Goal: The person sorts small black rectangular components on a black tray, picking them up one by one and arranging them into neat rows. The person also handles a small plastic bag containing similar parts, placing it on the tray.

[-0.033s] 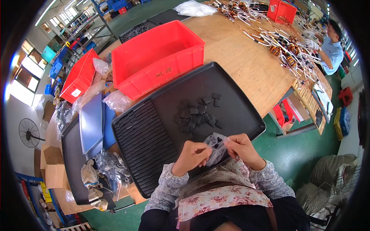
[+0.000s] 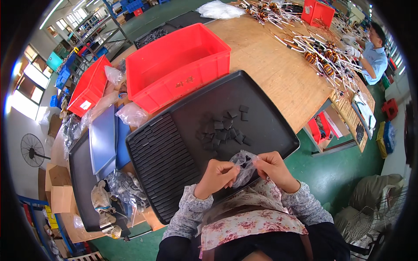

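Both the left hand and the right hand pinch a small clear bag over the black tray, so I think the bag is being opened, and next needs a gentle tip.

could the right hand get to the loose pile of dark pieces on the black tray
Probably yes. The right hand sits just below the loose pile of dark pieces with nothing between them on the black tray, though both hands, the left hand too, hold a clear plastic bag.

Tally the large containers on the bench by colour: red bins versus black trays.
Red bins: 3, one big, one tilted at left, one far.
Black trays: 2, one under the hands, one at left.
Total: 5
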Demonstrator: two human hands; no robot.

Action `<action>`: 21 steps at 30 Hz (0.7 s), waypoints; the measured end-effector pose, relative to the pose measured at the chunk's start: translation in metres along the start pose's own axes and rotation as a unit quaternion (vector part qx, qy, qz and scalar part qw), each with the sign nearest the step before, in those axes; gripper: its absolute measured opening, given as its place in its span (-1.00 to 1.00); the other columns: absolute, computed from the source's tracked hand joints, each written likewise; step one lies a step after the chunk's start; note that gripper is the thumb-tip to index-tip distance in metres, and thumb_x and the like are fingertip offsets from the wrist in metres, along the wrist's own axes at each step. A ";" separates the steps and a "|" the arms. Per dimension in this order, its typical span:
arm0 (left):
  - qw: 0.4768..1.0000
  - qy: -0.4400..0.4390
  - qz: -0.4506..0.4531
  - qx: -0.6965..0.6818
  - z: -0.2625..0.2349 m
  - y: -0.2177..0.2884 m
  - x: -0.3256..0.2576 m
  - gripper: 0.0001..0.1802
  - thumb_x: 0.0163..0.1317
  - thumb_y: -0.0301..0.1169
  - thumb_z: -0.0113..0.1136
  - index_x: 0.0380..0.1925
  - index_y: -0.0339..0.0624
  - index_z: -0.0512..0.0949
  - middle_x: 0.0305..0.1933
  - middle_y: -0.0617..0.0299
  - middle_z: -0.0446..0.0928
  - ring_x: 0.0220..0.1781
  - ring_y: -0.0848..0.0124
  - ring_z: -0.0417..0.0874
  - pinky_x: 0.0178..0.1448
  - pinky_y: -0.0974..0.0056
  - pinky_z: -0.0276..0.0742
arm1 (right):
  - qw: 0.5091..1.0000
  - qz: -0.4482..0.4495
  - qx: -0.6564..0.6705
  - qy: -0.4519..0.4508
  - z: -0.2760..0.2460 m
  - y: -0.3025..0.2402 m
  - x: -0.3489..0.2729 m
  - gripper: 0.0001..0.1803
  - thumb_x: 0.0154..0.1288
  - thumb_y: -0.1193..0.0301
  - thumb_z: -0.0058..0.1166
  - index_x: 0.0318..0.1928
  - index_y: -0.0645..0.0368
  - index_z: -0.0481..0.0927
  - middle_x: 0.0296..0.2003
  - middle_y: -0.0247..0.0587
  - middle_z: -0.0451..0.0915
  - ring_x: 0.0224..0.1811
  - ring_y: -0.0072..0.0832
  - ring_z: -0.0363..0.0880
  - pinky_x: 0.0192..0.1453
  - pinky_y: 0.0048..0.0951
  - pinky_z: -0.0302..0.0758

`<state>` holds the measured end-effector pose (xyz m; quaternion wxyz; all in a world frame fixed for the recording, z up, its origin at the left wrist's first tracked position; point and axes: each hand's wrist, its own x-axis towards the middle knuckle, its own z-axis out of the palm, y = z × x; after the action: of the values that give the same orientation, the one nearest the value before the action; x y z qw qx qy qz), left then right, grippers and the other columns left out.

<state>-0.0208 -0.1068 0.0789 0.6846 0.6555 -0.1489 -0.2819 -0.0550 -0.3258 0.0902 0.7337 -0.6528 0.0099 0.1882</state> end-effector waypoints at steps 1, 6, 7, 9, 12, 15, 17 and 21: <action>1.000 -0.009 -0.003 0.005 0.001 -0.002 0.001 -0.56 0.37 -0.31 0.15 -0.69 -0.32 0.55 -0.73 0.33 0.47 -0.73 0.66 0.42 -0.66 0.51 0.26 | 0.999 -0.004 -0.035 0.012 0.001 0.000 -0.002 -0.56 0.46 0.31 -0.02 -0.62 0.20 0.46 -0.73 -0.47 0.39 -0.70 -0.74 0.25 -0.63 -0.58 0.11; 0.998 -0.018 -0.001 0.053 0.010 0.001 0.008 -0.46 0.42 -0.18 0.13 -0.74 -0.23 0.53 -0.79 0.32 0.44 -0.76 0.65 0.39 -0.67 0.49 0.22 | 0.999 0.023 -0.021 -0.017 0.023 0.014 -0.004 -0.55 0.47 0.29 -0.04 -0.61 0.23 0.47 -0.73 -0.48 0.38 -0.70 -0.73 0.27 -0.63 -0.57 0.15; 0.999 -0.022 -0.026 0.020 0.009 0.002 0.007 -0.47 0.41 -0.19 0.13 -0.75 -0.22 0.53 -0.79 0.33 0.43 -0.77 0.65 0.39 -0.67 0.49 0.22 | 0.999 0.033 -0.005 -0.020 0.026 0.017 -0.003 -0.55 0.47 0.29 -0.05 -0.60 0.24 0.48 -0.72 -0.48 0.38 -0.69 -0.73 0.28 -0.63 -0.57 0.16; 0.996 -0.025 -0.076 -0.046 0.006 0.003 0.004 -0.47 0.41 -0.20 0.14 -0.76 -0.19 0.53 -0.80 0.34 0.42 -0.78 0.64 0.40 -0.69 0.50 0.22 | 0.997 0.028 0.065 -0.016 0.030 0.012 -0.004 -0.60 0.46 0.32 -0.03 -0.58 0.19 0.45 -0.68 -0.50 0.34 -0.68 -0.74 0.23 -0.62 -0.58 0.11; 0.991 -0.045 -0.091 -0.085 0.003 0.005 0.001 -0.48 0.39 -0.22 0.16 -0.78 -0.18 0.52 -0.80 0.35 0.41 -0.81 0.64 0.39 -0.72 0.51 0.18 | 0.979 0.057 0.198 -0.011 0.030 0.020 -0.006 -0.63 0.44 0.35 -0.01 -0.58 0.14 0.42 -0.66 -0.53 0.30 -0.68 -0.74 0.18 -0.61 -0.58 0.07; 0.994 -0.050 -0.089 -0.032 -0.001 0.004 -0.001 -0.52 0.38 -0.25 0.13 -0.75 -0.19 0.53 -0.76 0.36 0.46 -0.78 0.65 0.43 -0.72 0.51 0.17 | 0.957 0.060 0.285 -0.012 0.032 0.020 -0.007 -0.63 0.43 0.38 0.00 -0.59 0.08 0.39 -0.65 -0.54 0.28 -0.69 -0.73 0.13 -0.60 -0.58 0.03; 0.994 -0.053 -0.091 -0.023 0.000 0.011 -0.001 -0.52 0.37 -0.26 0.13 -0.76 -0.19 0.53 -0.77 0.36 0.45 -0.79 0.65 0.42 -0.73 0.51 0.16 | 0.945 0.069 0.320 -0.003 0.033 0.016 -0.008 -0.63 0.44 0.39 -0.03 -0.60 0.06 0.38 -0.66 -0.53 0.29 -0.71 -0.71 0.11 -0.59 -0.56 0.03; 0.997 -0.038 -0.060 -0.003 -0.029 0.008 -0.013 -0.54 0.33 -0.28 0.16 -0.77 -0.20 0.52 -0.77 0.36 0.44 -0.78 0.65 0.43 -0.72 0.52 0.16 | 0.883 -0.035 0.468 -0.019 0.004 0.010 -0.006 -0.55 0.39 0.44 -0.05 -0.70 -0.01 0.24 -0.80 -0.48 0.20 -0.74 -0.66 0.05 -0.55 -0.51 0.01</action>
<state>-0.0129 -0.0759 0.0860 0.6623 0.6499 -0.1342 -0.3477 -0.0645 -0.3229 0.0825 0.9599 -0.2297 0.0599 0.1488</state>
